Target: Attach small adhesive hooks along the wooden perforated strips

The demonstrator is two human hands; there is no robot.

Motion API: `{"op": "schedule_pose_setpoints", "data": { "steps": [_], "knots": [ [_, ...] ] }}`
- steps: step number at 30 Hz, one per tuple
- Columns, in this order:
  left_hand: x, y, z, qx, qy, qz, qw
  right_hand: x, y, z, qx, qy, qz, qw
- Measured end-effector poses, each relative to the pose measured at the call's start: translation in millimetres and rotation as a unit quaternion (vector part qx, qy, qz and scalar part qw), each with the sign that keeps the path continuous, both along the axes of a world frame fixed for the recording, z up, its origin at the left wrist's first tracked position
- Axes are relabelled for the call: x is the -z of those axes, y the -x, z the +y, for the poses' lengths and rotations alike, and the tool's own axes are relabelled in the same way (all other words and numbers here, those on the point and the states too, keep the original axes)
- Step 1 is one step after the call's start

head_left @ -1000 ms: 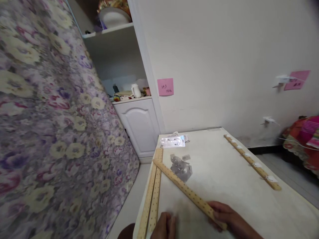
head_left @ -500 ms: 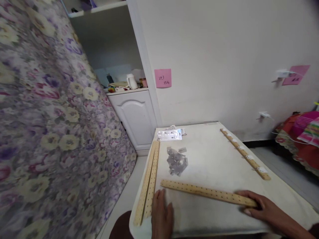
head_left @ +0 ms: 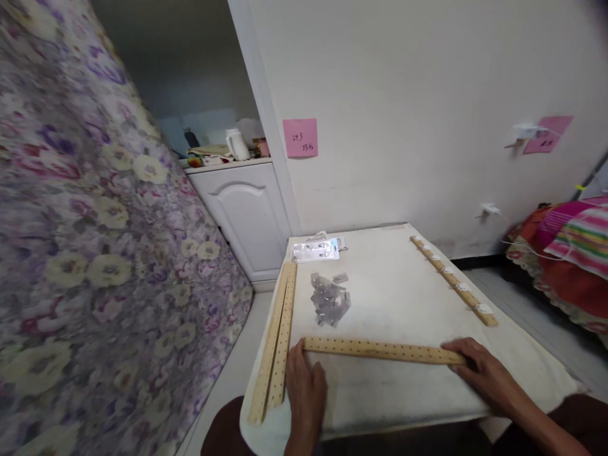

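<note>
Long pale-wood strip with dark holes (head_left: pixel 382 350) crosswise over off-white desk (head_left: pixel 389 399), near side | right hand (head_left: pixel 482 370): fingers holding right end | left hand (head_left: pixel 305 387): at left end, grip unclear | for steadiness, keep both ends level

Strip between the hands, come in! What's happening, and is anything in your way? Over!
Right hand gripping right end of strip. Left hand at its left end. Strip crosswise between them. Packets beyond it, not touching.

Hands (head_left: pixel 306 389) (head_left: pixel 482 372): two. Wood strips (head_left: pixel 380 349) (head_left: pixel 284 342) (head_left: pixel 266 364) (head_left: pixel 489 320): four. Pink notes (head_left: pixel 300 138) (head_left: pixel 548 134): two. Jug (head_left: pixel 237 145): one. Grey packets (head_left: pixel 327 301): several, overlapping, exact count unclear.
</note>
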State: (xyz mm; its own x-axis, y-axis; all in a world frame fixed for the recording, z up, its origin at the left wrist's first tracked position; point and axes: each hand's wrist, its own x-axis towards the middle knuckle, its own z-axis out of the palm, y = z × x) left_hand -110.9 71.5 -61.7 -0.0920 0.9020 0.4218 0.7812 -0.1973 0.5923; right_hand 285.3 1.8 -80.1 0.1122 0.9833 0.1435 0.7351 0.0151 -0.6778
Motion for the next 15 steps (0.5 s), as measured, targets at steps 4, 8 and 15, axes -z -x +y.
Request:
{"op": "schedule_pose_setpoints", "data": {
  "steps": [4,8,15],
  "knots": [
    [-3.2,1.3,-7.8,0.008,-0.008,-0.002,1.000,-0.3,-6.6,0.5,0.012,0.002,-0.001,1.000],
    [-1.4,3.3,-12.9,0.020,-0.014,0.005,1.000,4.3,-11.2,1.9,0.037,-0.010,-0.015,0.999],
    [0.3,6.2,-14.4,0.035,-0.006,-0.008,0.999,11.1,-9.2,1.9,0.067,-0.036,-0.026,0.997]
  ]
}}
